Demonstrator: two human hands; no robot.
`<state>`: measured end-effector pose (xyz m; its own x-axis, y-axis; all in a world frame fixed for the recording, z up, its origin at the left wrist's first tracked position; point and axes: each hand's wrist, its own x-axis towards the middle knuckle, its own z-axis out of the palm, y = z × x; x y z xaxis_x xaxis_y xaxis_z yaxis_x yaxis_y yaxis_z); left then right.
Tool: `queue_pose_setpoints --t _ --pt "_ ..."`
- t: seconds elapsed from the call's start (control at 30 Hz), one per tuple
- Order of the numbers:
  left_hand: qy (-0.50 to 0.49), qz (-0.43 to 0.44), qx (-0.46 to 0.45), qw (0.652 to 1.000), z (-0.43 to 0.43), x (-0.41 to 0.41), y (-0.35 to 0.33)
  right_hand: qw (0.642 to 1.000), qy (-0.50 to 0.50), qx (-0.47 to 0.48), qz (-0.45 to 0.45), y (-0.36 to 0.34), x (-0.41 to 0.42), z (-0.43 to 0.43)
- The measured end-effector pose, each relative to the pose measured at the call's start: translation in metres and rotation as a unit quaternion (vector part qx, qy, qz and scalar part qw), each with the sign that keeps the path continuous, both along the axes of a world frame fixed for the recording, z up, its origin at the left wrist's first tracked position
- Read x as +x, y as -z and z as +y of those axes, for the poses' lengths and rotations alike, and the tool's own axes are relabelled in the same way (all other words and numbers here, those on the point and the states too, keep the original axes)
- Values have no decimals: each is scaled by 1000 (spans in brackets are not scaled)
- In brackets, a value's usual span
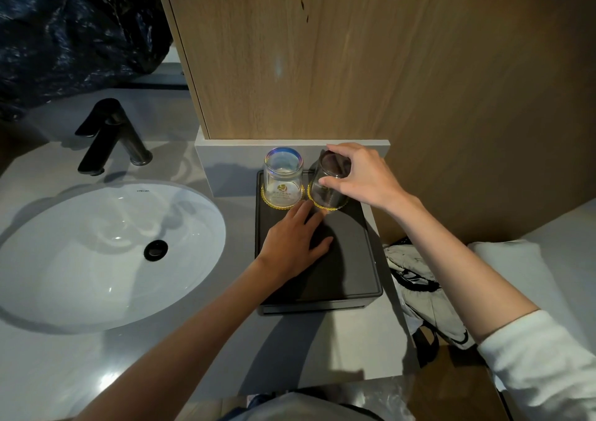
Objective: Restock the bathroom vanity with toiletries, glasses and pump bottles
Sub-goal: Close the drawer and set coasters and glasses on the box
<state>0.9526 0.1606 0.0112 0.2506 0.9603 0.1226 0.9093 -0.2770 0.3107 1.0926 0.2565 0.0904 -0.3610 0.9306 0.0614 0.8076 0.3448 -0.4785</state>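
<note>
A dark rectangular tray (pixel 348 259) lies on the grey vanity counter, right of the sink. At its far end a clear glass (pixel 283 178) stands upside down on a round yellow-edged coaster (pixel 267 199). Beside it a second glass (pixel 327 191), also bottom up and slightly tilted, sits over another coaster (pixel 325 208). My right hand (pixel 361 175) grips this second glass from above by its base. My left hand (pixel 295 240) lies flat on the tray, fingers straight, with the fingertips touching the edge of the second coaster.
A white oval sink (pixel 96 253) with a black drain fills the left; a black faucet (pixel 109 136) stands behind it. A wooden panel (pixel 354 59) rises directly behind the tray. A black-and-white bag (pixel 419 295) hangs off the counter's right edge.
</note>
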Motion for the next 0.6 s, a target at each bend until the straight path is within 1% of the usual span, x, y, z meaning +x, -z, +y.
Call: queue_pose_setpoints --t 0.6 --pt "2 -3 -8 1000 -1 0 0 1000 -3 1 -8 6 0 3"
